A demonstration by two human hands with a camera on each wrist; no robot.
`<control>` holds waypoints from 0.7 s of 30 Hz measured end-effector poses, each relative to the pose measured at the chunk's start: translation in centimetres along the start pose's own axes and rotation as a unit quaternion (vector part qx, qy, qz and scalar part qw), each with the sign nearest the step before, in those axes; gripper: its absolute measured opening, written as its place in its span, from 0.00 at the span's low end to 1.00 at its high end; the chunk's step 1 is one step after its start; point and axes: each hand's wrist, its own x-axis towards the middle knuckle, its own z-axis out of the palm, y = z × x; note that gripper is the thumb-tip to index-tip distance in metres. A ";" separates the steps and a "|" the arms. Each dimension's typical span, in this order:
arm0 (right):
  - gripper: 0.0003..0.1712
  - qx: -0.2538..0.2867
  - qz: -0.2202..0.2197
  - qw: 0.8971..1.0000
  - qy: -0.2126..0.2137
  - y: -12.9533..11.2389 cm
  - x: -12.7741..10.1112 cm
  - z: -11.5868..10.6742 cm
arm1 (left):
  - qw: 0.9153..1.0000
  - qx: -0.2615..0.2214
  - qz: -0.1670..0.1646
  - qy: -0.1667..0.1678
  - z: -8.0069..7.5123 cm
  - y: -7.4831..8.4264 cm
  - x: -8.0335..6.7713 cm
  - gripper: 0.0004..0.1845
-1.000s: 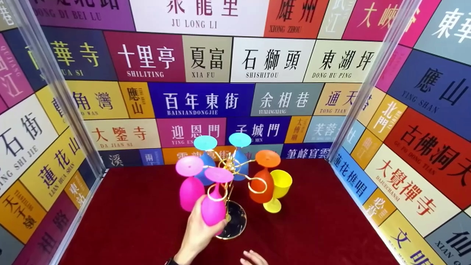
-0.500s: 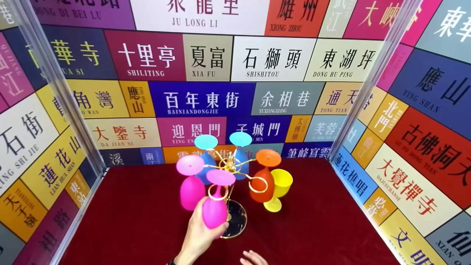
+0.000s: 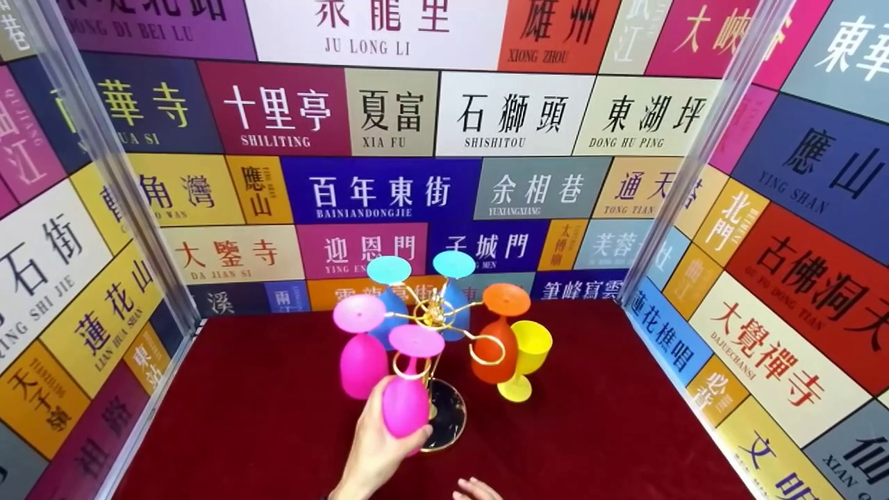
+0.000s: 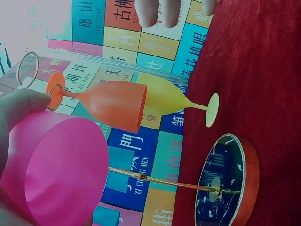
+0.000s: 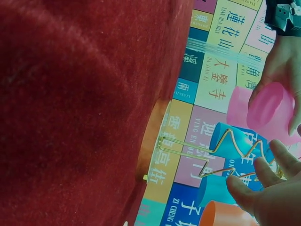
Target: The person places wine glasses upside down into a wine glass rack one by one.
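Note:
My left hand (image 3: 378,441) grips the bowl of a pink goblet (image 3: 406,406) that hangs upside down, its stem by a gold ring of the glass rack (image 3: 434,316). In the left wrist view this goblet's wide mouth (image 4: 68,172) fills the lower left. My right hand (image 3: 478,490) shows only fingers at the head view's bottom edge; in the right wrist view its fingers (image 5: 269,172) are spread, holding nothing. A second pink goblet (image 3: 363,366), two blue goblets (image 3: 456,305) and an orange goblet (image 3: 494,351) also hang inverted from the rack.
A yellow goblet (image 3: 533,347) stands upright on the dark red cloth (image 3: 590,444), right of the rack. The rack's round black base (image 3: 448,417) sits on the cloth. Lettered panels (image 3: 382,187) enclose the back and both sides.
My left hand keeps its grip on the pink goblet with almost no movement. My right fingers have dropped slightly toward the bottom edge.

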 end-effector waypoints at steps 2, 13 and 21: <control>0.16 0.000 -0.010 1.000 -0.007 0.1 -0.5 0.1 | 1.000 0.000 0.000 -0.001 0.0 0.1 0.0 0.50; 0.17 0.002 0.008 1.000 -0.009 -0.2 -1.9 0.7 | 1.000 0.011 0.021 -0.004 0.1 0.1 -0.5 0.49; 0.16 0.017 -0.002 1.000 -0.004 -0.1 -1.7 0.7 | 0.999 0.022 0.028 -0.008 0.3 -0.1 -0.8 0.50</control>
